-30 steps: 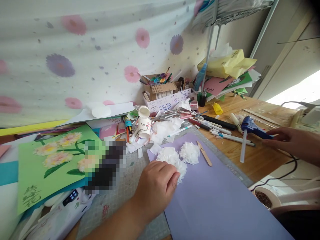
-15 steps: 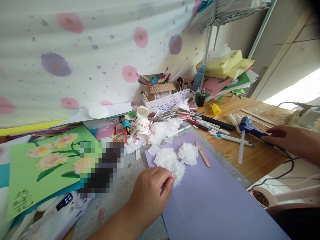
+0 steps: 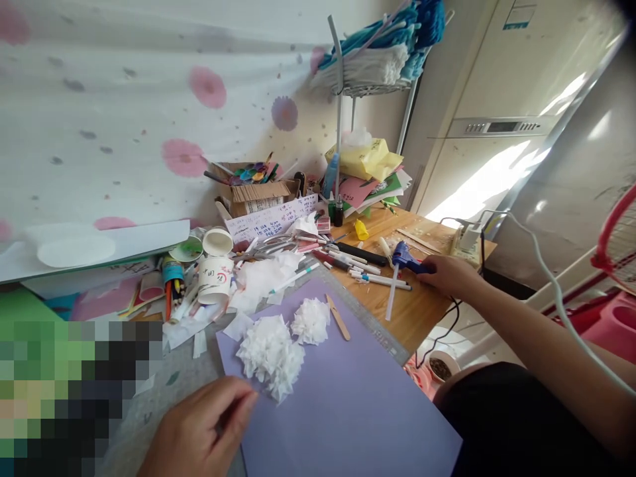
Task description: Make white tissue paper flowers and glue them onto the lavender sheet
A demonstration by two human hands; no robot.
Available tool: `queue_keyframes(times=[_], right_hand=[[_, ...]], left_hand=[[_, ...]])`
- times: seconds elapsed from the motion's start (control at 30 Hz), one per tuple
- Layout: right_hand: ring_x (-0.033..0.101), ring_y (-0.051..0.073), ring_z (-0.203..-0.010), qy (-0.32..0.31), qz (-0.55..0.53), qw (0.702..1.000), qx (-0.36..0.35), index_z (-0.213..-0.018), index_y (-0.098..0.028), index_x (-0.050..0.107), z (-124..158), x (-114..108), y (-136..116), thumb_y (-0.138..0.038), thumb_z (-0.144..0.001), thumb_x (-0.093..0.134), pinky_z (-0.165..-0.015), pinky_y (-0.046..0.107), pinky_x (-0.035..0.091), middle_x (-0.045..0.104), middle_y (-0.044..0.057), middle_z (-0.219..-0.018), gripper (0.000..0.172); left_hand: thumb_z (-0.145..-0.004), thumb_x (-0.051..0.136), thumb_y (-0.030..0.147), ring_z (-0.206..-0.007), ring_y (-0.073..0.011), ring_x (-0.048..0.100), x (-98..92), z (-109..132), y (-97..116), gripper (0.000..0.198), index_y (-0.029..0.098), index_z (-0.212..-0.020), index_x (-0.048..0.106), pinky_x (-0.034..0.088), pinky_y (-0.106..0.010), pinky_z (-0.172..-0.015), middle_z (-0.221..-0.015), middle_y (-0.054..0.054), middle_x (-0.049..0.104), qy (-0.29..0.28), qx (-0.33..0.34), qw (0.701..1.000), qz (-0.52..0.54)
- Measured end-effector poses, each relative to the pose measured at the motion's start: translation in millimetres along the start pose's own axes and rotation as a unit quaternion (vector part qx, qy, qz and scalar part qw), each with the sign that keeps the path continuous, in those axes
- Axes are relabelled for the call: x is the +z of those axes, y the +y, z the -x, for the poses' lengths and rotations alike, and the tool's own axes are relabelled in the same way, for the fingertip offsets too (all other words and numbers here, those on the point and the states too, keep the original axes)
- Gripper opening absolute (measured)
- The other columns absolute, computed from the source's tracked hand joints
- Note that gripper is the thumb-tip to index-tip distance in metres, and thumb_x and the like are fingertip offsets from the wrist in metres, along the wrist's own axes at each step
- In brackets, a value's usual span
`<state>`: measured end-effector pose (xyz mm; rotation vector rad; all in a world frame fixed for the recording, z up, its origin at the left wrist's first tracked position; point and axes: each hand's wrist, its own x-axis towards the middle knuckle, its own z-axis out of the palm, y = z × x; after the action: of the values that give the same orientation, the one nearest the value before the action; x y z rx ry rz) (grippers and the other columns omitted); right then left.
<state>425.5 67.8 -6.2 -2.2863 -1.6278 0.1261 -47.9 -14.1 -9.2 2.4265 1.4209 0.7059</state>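
My left hand [image 3: 203,424] is at the left edge of a sheet of purple paper [image 3: 342,391], thumb and forefinger pinched together; what they hold, if anything, is hidden. Just beyond it sit ruffled white paper flowers: a bigger cluster [image 3: 271,354] and a smaller round one [image 3: 311,321]. A flat wooden stick [image 3: 338,318] lies beside the smaller flower. Off to the right, my right hand [image 3: 450,275] has its fingers closed around the handle of a blue hot glue gun [image 3: 403,256]. A translucent glue stick [image 3: 392,295] juts out of the gun toward me over the wooden table.
Markers [image 3: 380,279], paper scraps [image 3: 268,275] and a paper cup [image 3: 215,279] crowd the back of the cutting mat [image 3: 163,391]. Behind stand a cardboard box [image 3: 258,192] and a wire rack [image 3: 340,119]. A black cord [image 3: 454,315] hangs over the table's right edge.
The view has swung right, so the scene sits further left. My left hand has drawn slightly back from the white flowers. My right hand remains at the glue gun.
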Motion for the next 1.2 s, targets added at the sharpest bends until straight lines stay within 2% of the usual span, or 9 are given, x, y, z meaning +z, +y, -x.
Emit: queue_keyframes(times=[0.1,0.23,0.37,0.43,0.53,0.63,0.73,0.9,1.2], right_hand=[[0.060,0.031,-0.077,0.032,-0.058,0.998,0.014,-0.082,-0.018,0.067,2,-8,-3,-0.039,-0.064,0.066,-0.066,0.038,0.041,0.066,0.011,-0.076,0.028],[0.063,0.028,-0.084,0.046,-0.216,0.975,-0.002,-0.108,-0.021,0.055,21,-20,-16,-0.045,-0.080,0.051,-0.072,0.042,0.048,0.068,0.011,-0.087,0.038],[0.066,0.022,-0.084,-0.037,-0.418,0.905,-0.065,-0.115,-0.024,0.047,48,-24,-48,-0.042,-0.080,0.052,-0.079,0.039,0.053,0.068,0.005,-0.088,0.040],[0.066,0.020,-0.081,-0.157,-0.575,0.802,-0.048,-0.102,-0.022,0.054,59,-22,-67,-0.031,-0.074,0.062,-0.084,0.039,0.051,0.065,0.002,-0.082,0.031],[0.063,0.016,-0.067,-0.215,-0.605,0.765,-0.052,-0.077,-0.019,0.055,74,-15,-94,-0.031,-0.075,0.062,-0.077,0.036,0.053,0.056,-0.001,-0.067,0.014],[0.055,0.012,-0.050,-0.288,-0.585,0.755,-0.072,-0.074,-0.017,0.058,90,-8,-114,-0.033,-0.073,0.066,-0.064,0.033,0.054,0.050,-0.004,-0.056,0.018],[0.052,0.010,-0.047,-0.378,-0.480,0.782,-0.123,-0.082,-0.019,0.061,106,-2,-125,-0.030,-0.069,0.069,-0.045,0.023,0.046,0.057,-0.002,-0.064,0.019],[0.061,0.018,-0.071,-0.368,-0.286,0.846,-0.261,-0.089,-0.018,0.067,123,1,-129,-0.025,-0.072,0.065,-0.066,0.027,0.052,0.067,0.002,-0.080,0.018],[0.059,0.018,-0.073,-0.395,-0.286,0.842,-0.232,-0.089,-0.016,0.064,117,-1,-130,-0.037,-0.074,0.065,-0.068,0.028,0.051,0.064,0.003,-0.080,0.026]], left_hand=[[-0.086,0.050,0.034,-0.056,-0.0128,0.060,-0.8,-6,0,0.018,0.024,-0.073,0.058,0.045,-0.019,-0.053,-0.064,0.004,0.062,-0.029,0.028,0.999,-0.007],[-0.086,0.048,0.030,-0.064,-0.0149,0.061,1.7,-8,-1,0.018,0.024,-0.074,0.059,0.047,-0.021,-0.060,-0.069,0.002,0.063,-0.067,0.046,0.996,-0.032],[-0.087,0.046,0.028,-0.064,-0.0152,0.060,3.1,-6,-1,0.019,0.024,-0.073,0.059,0.046,-0.022,-0.059,-0.068,0.001,0.062,-0.076,0.051,0.995,-0.042],[-0.087,0.046,0.028,-0.065,-0.0155,0.061,2.4,-7,0,0.020,0.023,-0.074,0.060,0.046,-0.023,-0.060,-0.069,0.001,0.062,-0.088,0.047,0.994,-0.045],[-0.085,0.048,0.024,-0.069,-0.0165,0.062,0.6,-9,4,0.016,0.023,-0.077,0.062,0.047,-0.025,-0.062,-0.075,0.000,0.063,-0.124,0.029,0.990,-0.054],[-0.082,0.050,0.020,-0.073,-0.0173,0.062,-0.9,-10,8,0.013,0.022,-0.079,0.063,0.046,-0.027,-0.065,-0.079,-0.001,0.063,-0.155,0.010,0.986,-0.055],[-0.083,0.050,0.019,-0.077,-0.0182,0.061,-1.5,-10,10,0.014,0.022,-0.081,0.063,0.046,-0.028,-0.068,-0.081,-0.002,0.063,-0.170,0.001,0.984,-0.043],[-0.082,0.051,0.018,-0.079,-0.0187,0.060,-3.3,-10,10,0.012,0.021,-0.083,0.064,0.044,-0.029,-0.070,-0.085,-0.002,0.062,-0.183,-0.023,0.982,-0.035],[-0.085,0.048,0.021,-0.075,-0.0174,0.058,-4.9,-11,15,0.015,0.021,-0.080,0.062,0.042,-0.028,-0.067,-0.080,-0.002,0.061,-0.169,-0.029,0.985,-0.029]])
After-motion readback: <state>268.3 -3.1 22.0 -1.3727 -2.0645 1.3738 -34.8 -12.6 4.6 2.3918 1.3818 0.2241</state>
